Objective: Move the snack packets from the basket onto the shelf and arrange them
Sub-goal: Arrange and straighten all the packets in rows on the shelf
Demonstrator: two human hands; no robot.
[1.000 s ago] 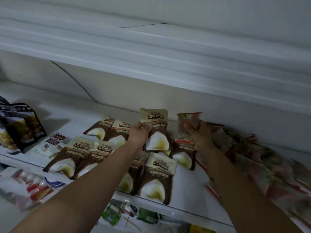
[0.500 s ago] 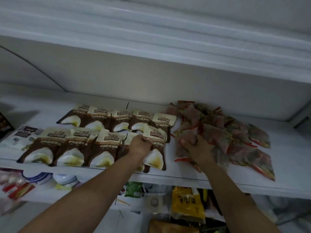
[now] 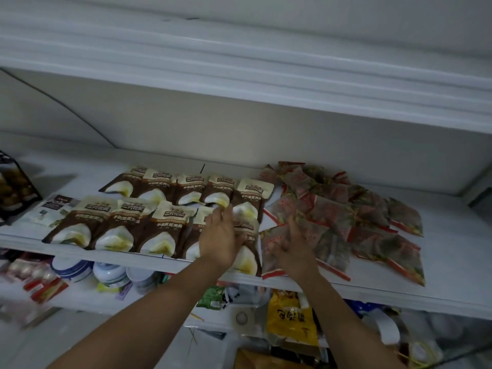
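Observation:
Several brown-and-cream snack packets (image 3: 165,227) lie flat in two rows on the white shelf (image 3: 452,294). My left hand (image 3: 219,237) rests with straight fingers on the rightmost front-row brown packet (image 3: 247,259). To the right, a pile of reddish see-through packets (image 3: 346,209) is spread over the shelf. My right hand (image 3: 292,246) lies flat on the front-left reddish packet (image 3: 271,238), fingers extended. The basket is out of view.
A dark packet (image 3: 13,193) stands at the shelf's far left beside a flat white packet (image 3: 50,211). The shelf board above (image 3: 266,83) hangs low. The lower shelf holds bowls (image 3: 106,272), a yellow bag (image 3: 292,320) and other goods.
The view has tilted down and pulled back. My left hand has let go of the brown packet it held and now lies flat on it; my right hand has opened onto the reddish packet.

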